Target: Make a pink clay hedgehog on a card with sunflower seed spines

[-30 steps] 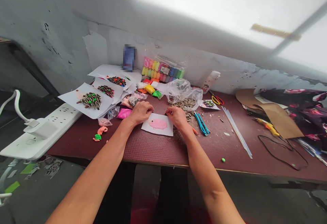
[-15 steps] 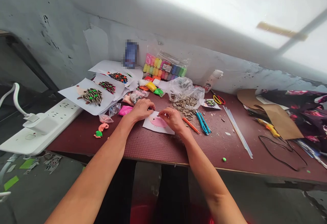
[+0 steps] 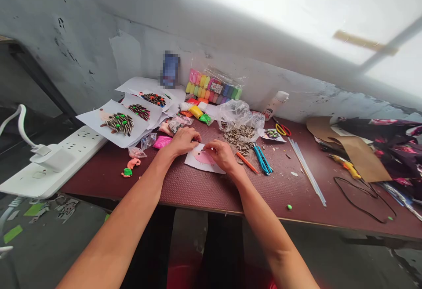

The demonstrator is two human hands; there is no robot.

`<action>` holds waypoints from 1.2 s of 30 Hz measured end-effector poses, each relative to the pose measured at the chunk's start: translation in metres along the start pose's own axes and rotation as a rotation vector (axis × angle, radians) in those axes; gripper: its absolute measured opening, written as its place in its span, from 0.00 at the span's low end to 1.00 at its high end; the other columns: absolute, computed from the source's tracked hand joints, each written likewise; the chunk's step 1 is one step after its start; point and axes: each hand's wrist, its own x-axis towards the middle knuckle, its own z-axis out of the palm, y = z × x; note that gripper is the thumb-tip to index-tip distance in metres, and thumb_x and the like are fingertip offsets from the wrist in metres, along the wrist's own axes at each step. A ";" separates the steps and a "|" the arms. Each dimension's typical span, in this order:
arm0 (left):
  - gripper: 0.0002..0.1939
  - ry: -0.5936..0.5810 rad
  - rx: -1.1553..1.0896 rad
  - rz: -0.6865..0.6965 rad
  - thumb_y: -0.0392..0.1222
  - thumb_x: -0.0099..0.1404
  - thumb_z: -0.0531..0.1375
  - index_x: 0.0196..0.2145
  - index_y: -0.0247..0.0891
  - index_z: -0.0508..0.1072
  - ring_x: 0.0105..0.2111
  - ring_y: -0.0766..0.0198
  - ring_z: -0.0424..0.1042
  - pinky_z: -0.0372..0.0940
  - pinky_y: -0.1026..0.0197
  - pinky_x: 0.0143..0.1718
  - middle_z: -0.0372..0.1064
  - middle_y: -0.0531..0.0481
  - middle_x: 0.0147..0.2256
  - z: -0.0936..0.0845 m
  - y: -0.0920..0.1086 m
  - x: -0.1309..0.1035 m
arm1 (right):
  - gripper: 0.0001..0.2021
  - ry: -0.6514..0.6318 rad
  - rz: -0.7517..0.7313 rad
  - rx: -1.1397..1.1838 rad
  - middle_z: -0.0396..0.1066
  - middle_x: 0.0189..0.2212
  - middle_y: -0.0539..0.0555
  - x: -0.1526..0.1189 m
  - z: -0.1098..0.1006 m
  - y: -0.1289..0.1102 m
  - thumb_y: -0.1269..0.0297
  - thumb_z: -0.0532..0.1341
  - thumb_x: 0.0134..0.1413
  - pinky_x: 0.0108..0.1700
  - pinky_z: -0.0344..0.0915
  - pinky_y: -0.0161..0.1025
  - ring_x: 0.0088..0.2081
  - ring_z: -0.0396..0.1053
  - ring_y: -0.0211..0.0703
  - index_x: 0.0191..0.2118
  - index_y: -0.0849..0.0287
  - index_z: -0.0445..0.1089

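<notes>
Left hand (image 3: 184,141), fingers curled, on upper left edge of white paper card (image 3: 203,159) bearing flat pink oval shape. Right hand (image 3: 221,153), fingertips pinched around small dark seed (image 3: 203,150), over card. Beyond right hand: heap of striped, pointed seeds (image 3: 240,136), crinkled clear plastic bag (image 3: 235,112). Table (image 3: 194,192) textured, maroon.

Drawing (image 3: 203,159) partly hidden; blue object (image 3: 170,69) pixelated

Bare tabletop (image 3: 198,190) along front edge; orange pen (image 3: 247,162), cutter (image 3: 263,159) block right.
</notes>
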 end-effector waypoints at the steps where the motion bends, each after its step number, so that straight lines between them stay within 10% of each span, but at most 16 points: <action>1: 0.12 0.002 0.000 0.001 0.40 0.58 0.59 0.36 0.42 0.81 0.42 0.55 0.72 0.63 0.55 0.47 0.77 0.48 0.38 0.000 0.000 0.000 | 0.10 -0.006 -0.002 -0.003 0.73 0.32 0.51 0.000 0.000 0.000 0.75 0.62 0.59 0.36 0.56 0.33 0.31 0.65 0.36 0.38 0.56 0.80; 36: 0.10 0.054 -0.575 0.056 0.44 0.59 0.63 0.31 0.36 0.81 0.31 0.62 0.75 0.66 0.61 0.36 0.79 0.49 0.30 -0.009 0.019 -0.002 | 0.09 0.226 0.219 0.495 0.69 0.22 0.48 0.005 0.007 0.003 0.60 0.63 0.54 0.26 0.55 0.32 0.23 0.59 0.35 0.35 0.59 0.78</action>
